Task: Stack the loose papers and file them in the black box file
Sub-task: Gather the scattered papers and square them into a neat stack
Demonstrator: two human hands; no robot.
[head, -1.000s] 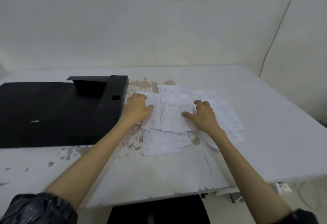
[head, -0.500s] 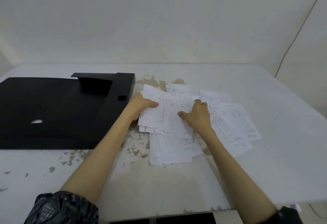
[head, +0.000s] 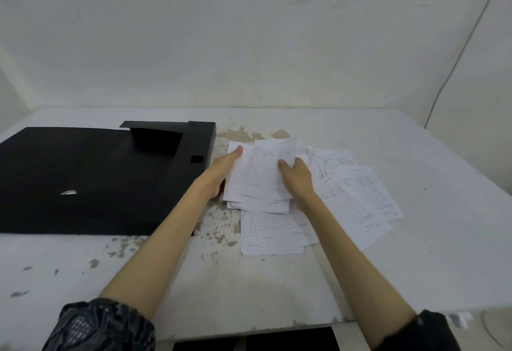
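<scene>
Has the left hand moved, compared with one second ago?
Yes. The left hand, earlier flat on the loose white papers, now grips that bundle's left edge, closer to the open black box file, lifting the sheets off the white table.

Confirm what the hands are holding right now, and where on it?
Both hold a bundle of papers: left hand on its left edge, right hand on its right edge.
</scene>
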